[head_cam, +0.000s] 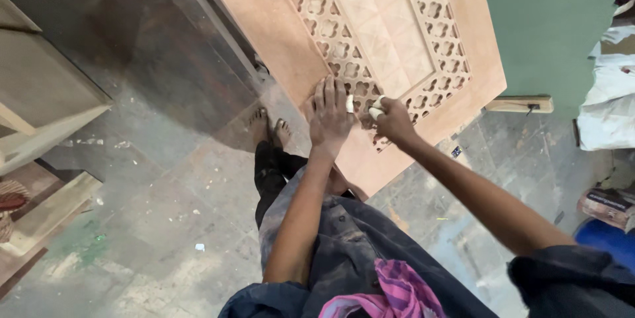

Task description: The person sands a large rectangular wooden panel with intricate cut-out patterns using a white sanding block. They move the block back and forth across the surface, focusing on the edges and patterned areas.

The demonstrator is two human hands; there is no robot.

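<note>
Carved wooden door panel [370, 20] leans tilted over the tiled floor [165, 212], lower corner near the bare feet. Left hand [331, 114] lies flat on the fretwork border, fingers spread, gripping nothing. Right hand [391, 119] is clamped on a small pale piece [376, 109], likely folded abrasive, pressed to the lattice. Looks like mid-job on the bottom edge; can't tell which cutouts are finished. Panel's top is cut off, pale piece mostly hidden.
</note>
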